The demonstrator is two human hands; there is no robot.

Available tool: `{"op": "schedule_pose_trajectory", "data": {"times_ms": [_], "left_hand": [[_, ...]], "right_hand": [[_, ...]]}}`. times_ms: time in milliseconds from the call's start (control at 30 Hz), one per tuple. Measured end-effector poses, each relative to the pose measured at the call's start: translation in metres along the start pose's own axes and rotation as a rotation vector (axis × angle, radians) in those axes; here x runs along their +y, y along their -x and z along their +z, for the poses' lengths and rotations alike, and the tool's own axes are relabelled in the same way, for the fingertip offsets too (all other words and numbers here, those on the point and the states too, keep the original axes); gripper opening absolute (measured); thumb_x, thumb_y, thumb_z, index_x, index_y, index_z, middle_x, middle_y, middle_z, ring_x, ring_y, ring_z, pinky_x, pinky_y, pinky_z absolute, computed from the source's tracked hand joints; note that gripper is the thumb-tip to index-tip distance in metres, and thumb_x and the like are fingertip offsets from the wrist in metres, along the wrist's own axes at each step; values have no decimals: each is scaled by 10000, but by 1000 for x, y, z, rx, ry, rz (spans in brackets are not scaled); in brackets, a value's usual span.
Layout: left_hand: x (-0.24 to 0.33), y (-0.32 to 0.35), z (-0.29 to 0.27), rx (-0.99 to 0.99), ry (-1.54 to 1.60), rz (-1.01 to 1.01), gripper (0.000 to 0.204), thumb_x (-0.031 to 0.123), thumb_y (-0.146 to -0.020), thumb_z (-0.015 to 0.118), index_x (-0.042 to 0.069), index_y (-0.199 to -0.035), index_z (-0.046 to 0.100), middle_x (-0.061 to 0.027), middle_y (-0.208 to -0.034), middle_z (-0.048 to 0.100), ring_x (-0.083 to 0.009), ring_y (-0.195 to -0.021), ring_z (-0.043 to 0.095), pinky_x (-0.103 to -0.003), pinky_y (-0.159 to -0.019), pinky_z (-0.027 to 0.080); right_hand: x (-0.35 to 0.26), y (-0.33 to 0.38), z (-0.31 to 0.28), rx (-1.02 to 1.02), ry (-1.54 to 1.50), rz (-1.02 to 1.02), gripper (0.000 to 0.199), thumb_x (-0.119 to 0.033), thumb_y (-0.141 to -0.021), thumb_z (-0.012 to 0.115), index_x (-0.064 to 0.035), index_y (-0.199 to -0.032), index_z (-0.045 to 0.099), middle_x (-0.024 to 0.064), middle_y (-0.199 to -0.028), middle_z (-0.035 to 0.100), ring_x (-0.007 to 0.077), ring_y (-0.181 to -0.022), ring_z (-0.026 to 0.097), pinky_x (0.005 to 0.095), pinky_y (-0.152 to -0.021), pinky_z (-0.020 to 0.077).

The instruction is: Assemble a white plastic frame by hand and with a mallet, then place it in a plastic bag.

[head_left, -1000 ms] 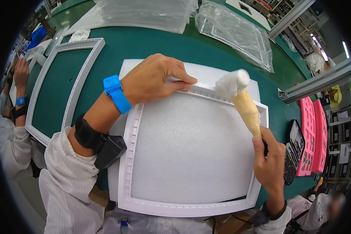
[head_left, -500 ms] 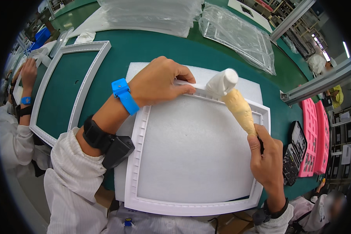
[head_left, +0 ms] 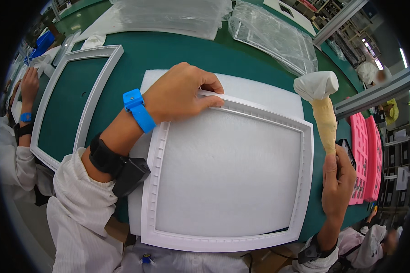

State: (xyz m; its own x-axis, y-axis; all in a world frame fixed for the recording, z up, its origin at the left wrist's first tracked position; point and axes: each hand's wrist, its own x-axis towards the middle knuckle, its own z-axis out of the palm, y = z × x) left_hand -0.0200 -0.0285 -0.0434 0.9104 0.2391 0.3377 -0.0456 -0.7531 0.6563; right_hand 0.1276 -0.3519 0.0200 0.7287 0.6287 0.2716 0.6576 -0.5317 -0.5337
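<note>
The person's left hand [head_left: 182, 93] is pinching the far rail of a white rectangular frame [head_left: 228, 242] between thumb and fingers, toward its left end. The right hand [head_left: 338, 182] is closing around the lower handle of a mallet [head_left: 324, 116], which is standing nearly upright in the grip, its white wrapped head apart from the frame and beyond its far right corner. The left wrist is wearing a blue band [head_left: 139, 110], with a black device [head_left: 131, 176] strapped farther up the forearm. The frame is lying on a white foam sheet [head_left: 223, 177], which is resting on a green surface [head_left: 168, 51]. To the left, a second white frame [head_left: 93, 102] is lying near a co-worker's hand [head_left: 30, 84]. Pink foam pieces [head_left: 374, 157] are standing at the right, while a plastic-wrapped frame [head_left: 278, 38] is lying at the back.
</note>
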Motion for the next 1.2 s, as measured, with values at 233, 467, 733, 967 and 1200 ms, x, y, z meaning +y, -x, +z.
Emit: {"op": "schedule_pose_trajectory", "data": {"times_ms": [233,467,733,967,1200], "left_hand": [[-5,-1,3,20,17,19,220,187,-818,817,6,-935,772,-151,-840,745,-234,-731,681,-311,-722,544],[-6,-1,3,-11,10,-5,221,187,-820,814,4,-935,771,-152,-846,747,-233,-732,683,-311,-720,544],[-3,1,1,-12,6,-13,211,186,-829,804,8,-936,770,-140,-846,749,-232,-744,680,-322,-757,538],[-3,-1,2,0,10,-1,202,175,-830,802,4,-933,765,-136,-841,748,-227,-743,677,-322,-745,535],[-5,1,2,4,15,30,203,172,-830,798,-4,-925,765,-144,-833,745,-228,-718,683,-303,-703,536]], "right_hand": [[-7,6,14,-51,83,-185,225,-157,-1009,558,22,-1122,635,115,-649,556,216,-501,479,371,-508,339],[-10,7,7,-65,167,-134,176,-118,-994,561,17,-1079,635,172,-638,560,321,-489,516,391,-498,363],[-5,11,14,-148,186,-205,162,-93,-977,582,18,-1086,628,162,-626,550,310,-493,550,378,-492,386],[-17,12,9,-5,69,-175,169,-100,-984,578,11,-1102,626,157,-653,566,307,-498,559,374,-490,393],[-13,6,12,-120,212,-242,147,-138,-988,590,-15,-1061,625,165,-602,531,344,-489,516,425,-487,354]]}}
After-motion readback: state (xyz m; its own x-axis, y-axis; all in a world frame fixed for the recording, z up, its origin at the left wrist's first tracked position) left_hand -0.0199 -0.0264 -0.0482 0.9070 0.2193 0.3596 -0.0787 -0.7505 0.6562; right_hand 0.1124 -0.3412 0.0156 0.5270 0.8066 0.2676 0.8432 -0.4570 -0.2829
